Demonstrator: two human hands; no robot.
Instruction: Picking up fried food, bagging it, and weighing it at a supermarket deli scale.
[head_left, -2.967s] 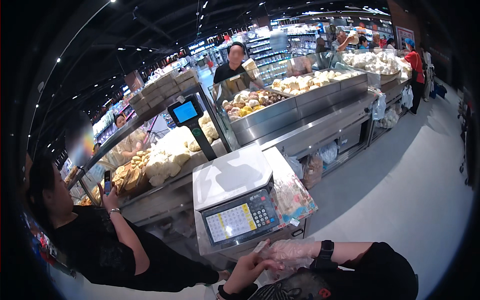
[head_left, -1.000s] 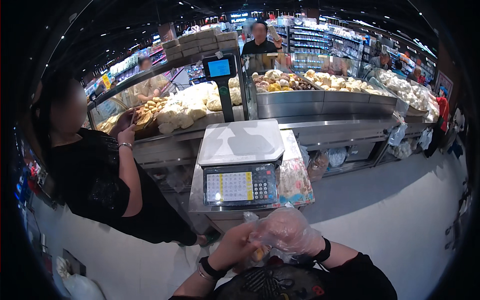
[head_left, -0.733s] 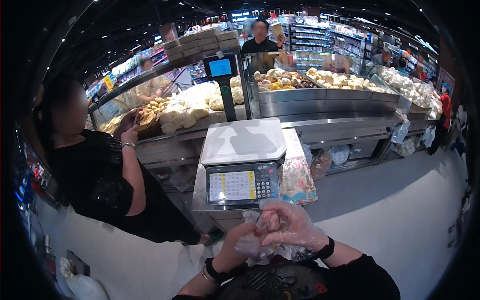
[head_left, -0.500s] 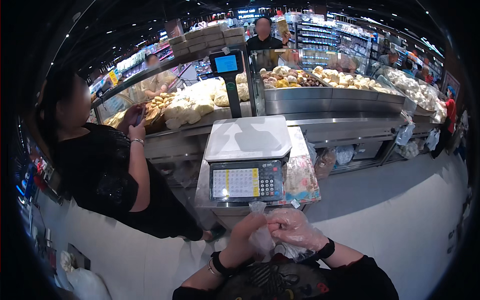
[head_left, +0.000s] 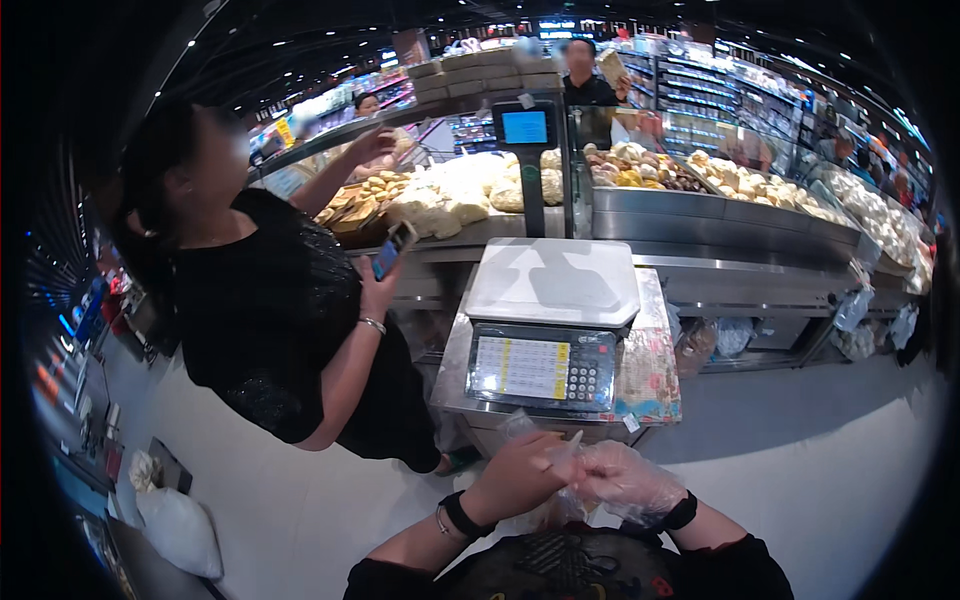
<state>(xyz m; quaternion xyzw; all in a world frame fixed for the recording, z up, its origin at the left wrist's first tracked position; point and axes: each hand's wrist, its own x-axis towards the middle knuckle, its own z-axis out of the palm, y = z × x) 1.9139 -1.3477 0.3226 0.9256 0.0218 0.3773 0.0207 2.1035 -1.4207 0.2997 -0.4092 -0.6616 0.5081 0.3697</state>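
From my end, I see the left hand (head_left: 520,475) at the lower middle of the frame, its thumb and fingers clamped on a thin clear plastic bag (head_left: 518,425) that pokes up above the knuckles. The right hand (head_left: 628,475), inside a clear plastic glove (head_left: 655,488), meets it just to the right; its fingers curl toward the plastic, but I cannot tell whether they grip it. The bag sits between and behind my 2 hands, partly hidden by them. I have dark bands on both wrists.

Just above the hands, at the centre, is a scale (head_left: 550,285) with a button panel (head_left: 540,365), and a blue-lit screen (head_left: 525,127) stands on a post behind it. At left, a person in black (head_left: 265,300) holds a phone (head_left: 393,250) and raises the other arm toward the counter. Pale buns (head_left: 765,185) fill trays at upper right. At top centre, another person (head_left: 588,90) holds up a flat package (head_left: 612,70). A white sack (head_left: 180,530) lies at lower left.
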